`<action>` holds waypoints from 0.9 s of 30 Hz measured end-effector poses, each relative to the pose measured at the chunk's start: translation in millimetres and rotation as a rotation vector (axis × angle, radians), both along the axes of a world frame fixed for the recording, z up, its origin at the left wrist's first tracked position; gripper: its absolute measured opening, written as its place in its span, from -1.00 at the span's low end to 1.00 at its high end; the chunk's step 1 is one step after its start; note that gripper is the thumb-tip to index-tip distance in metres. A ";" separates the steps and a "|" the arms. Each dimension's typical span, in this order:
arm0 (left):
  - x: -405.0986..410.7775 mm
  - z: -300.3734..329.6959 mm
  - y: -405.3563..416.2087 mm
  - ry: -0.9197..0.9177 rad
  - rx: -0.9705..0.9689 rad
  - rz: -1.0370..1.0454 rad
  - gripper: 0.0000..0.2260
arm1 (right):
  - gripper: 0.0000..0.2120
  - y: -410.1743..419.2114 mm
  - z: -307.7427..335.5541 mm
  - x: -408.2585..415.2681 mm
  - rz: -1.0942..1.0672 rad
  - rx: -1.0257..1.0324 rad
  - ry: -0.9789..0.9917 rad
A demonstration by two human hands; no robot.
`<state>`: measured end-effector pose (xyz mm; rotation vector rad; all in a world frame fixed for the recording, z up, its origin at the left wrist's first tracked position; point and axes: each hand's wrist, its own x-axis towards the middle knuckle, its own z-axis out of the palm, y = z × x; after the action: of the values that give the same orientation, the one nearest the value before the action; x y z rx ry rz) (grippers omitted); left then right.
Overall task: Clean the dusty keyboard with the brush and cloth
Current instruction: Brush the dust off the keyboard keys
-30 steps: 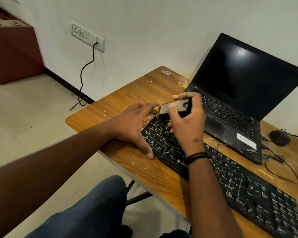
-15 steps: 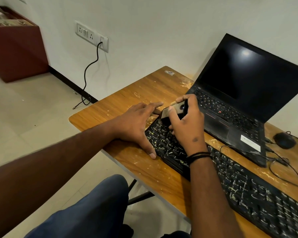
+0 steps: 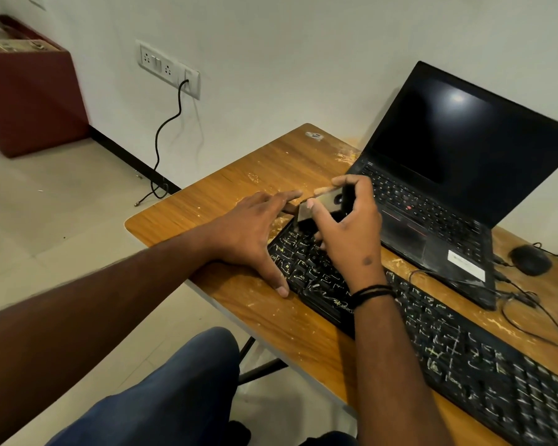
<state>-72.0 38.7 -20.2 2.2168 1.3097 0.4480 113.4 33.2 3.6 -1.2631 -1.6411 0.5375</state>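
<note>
Black keyboard (image 3: 432, 342): right hand (image 3: 351, 233) grips brush (image 3: 319, 204) over it, left hand (image 3: 255, 233) flat, fingers spread.

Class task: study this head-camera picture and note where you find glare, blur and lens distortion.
Head view: a soft glare spot sits on the dark laptop screen; the near end of the keyboard and the left forearm are smeared by blur; the wide lens bends the desk edges; the brush in the right hand looks soft.

Wooden table (image 3: 226, 201), dust-flecked, carries the black keyboard (image 3: 432, 336), an open laptop (image 3: 432, 226) behind it, a mouse (image 3: 531, 259) and cables (image 3: 529, 304).
</note>
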 end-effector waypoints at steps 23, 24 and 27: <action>-0.8 -0.1 0.4 -0.001 0.001 -0.001 0.32 | -0.82 -6.9 5.7 -1.1 0.088 0.011 -0.062; -1.1 -0.2 0.7 -0.001 -0.001 0.000 0.33 | -0.82 -6.6 6.0 -0.6 0.091 0.017 -0.066; -1.1 0.0 0.4 0.012 0.002 -0.002 0.34 | -0.84 -7.6 6.8 2.0 0.237 -0.073 -0.028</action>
<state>-73.2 39.1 -20.1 2.2257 1.3139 0.4358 115.4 25.6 10.4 -1.1392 -1.8217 0.7330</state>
